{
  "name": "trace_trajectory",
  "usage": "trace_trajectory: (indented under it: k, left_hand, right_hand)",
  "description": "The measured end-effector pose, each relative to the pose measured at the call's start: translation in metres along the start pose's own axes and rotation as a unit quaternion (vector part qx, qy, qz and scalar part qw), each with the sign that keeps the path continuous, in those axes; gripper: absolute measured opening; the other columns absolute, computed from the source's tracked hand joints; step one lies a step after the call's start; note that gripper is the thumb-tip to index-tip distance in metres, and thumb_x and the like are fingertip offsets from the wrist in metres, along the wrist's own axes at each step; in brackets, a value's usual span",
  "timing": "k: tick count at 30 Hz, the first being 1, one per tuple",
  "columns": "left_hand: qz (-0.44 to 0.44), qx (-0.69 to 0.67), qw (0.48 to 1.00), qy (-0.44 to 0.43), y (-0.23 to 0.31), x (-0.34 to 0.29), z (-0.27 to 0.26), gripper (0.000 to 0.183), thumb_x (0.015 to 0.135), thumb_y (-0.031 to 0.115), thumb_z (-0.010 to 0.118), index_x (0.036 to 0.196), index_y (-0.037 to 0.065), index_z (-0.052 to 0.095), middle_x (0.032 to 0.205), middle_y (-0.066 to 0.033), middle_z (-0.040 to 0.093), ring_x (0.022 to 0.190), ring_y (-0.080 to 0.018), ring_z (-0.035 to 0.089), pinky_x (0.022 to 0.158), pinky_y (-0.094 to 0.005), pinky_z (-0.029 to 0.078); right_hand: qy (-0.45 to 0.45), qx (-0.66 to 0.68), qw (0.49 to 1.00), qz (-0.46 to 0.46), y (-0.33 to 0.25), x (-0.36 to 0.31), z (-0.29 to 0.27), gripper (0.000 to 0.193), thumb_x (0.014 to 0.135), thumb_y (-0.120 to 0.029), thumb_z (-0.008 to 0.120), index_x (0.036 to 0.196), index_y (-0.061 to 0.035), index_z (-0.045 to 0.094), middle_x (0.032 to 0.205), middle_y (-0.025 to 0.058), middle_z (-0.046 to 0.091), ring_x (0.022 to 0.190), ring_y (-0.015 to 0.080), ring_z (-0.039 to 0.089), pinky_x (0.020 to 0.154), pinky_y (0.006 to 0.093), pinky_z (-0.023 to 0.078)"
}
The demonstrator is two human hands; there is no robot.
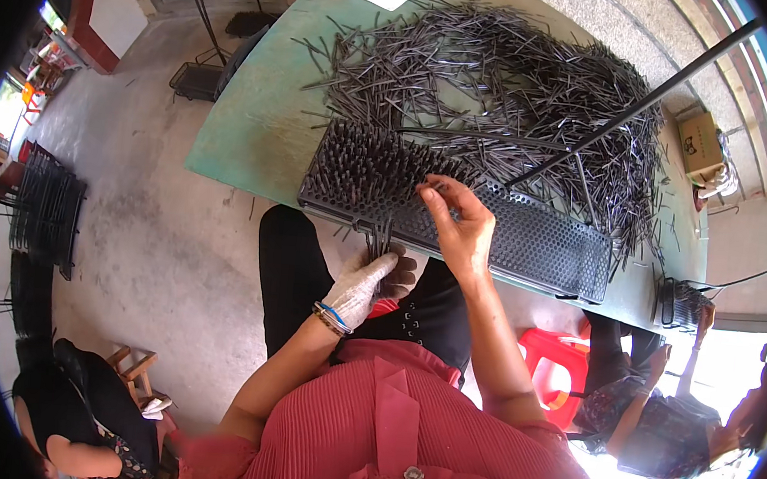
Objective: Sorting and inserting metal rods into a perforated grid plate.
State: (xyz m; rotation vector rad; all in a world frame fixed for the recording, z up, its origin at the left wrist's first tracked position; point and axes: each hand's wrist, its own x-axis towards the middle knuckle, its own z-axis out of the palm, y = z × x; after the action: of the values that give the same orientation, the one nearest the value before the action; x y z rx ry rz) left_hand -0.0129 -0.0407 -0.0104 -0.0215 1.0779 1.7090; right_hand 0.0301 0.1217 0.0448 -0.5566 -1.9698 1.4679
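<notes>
A long black perforated tray (551, 232) lies along the near edge of the green table. Thin dark rods (358, 161) stand upright and crowded in the holes of its left part, while the holes to the right are bare. My left hand (359, 293), in a whitish glove, is closed around a bundle of dark rods (378, 239) just in front of the tray. Over the tray's middle, beside the last standing rods, my bare right hand (464, 226) has its thumb and fingertips pinched together. What sits between those fingertips is too small to tell.
Loose dark rods (606, 104) are heaped across the green table (253, 126). A slanting black bar (651, 98) rises over the tray. One person (666, 424) sits at right near a red stool (558, 370); another (81, 414) is at lower left. Black racks (43, 213) stand at left.
</notes>
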Motion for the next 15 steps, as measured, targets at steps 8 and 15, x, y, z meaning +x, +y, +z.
trace_trajectory:
  k: [8,15]
  left_hand:
    - [-0.019,-0.009,1.000,-0.014,-0.002,-0.001,0.000,0.026,0.097,0.020,0.053,0.116,0.003,0.054,0.099,-0.0102,0.068,0.083,-0.0181,0.068,0.068,-0.0294,0.056]
    - [-0.019,-0.005,1.000,-0.015,0.001,-0.001,0.001,0.026,0.097,0.020,0.053,0.117,0.003,0.053,0.100,-0.0105,0.067,0.083,-0.0181,0.068,0.068,-0.0294,0.056]
  right_hand:
    - [0.016,-0.120,0.986,-0.111,0.021,0.013,0.015,0.019,0.085,-0.006,0.069,0.104,-0.0017,0.068,0.093,0.0059,0.072,0.081,0.0117,0.064,0.079,0.0259,0.050]
    - [0.011,-0.141,0.980,-0.138,0.020,0.014,0.012,0.018,0.083,-0.006,0.070,0.101,-0.0033,0.070,0.092,0.0049,0.072,0.084,0.0143,0.063,0.078,0.0269,0.049]
